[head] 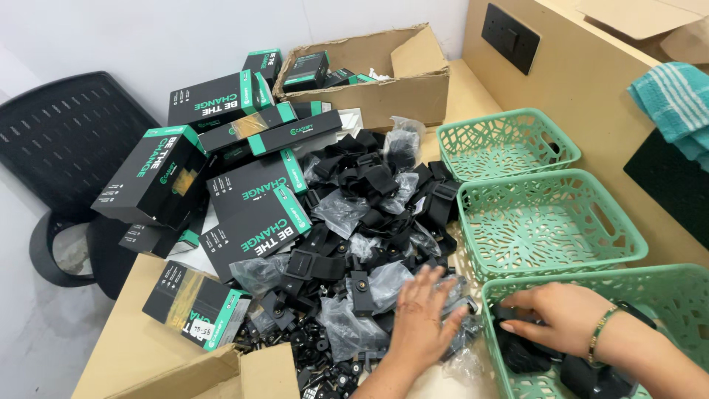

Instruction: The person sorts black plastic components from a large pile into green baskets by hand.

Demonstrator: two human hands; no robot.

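The left hand (422,314) lies flat, fingers spread, on the heap of black parts and clear bags (354,244) on the counter (125,347). The right hand (557,314) presses black pieces (517,353) inside the nearest green basket (665,288), holding nothing I can make out.

The nearest green basket (665,295) runs off the lower right edge. The right hand (561,314) hides the black parts beneath it.
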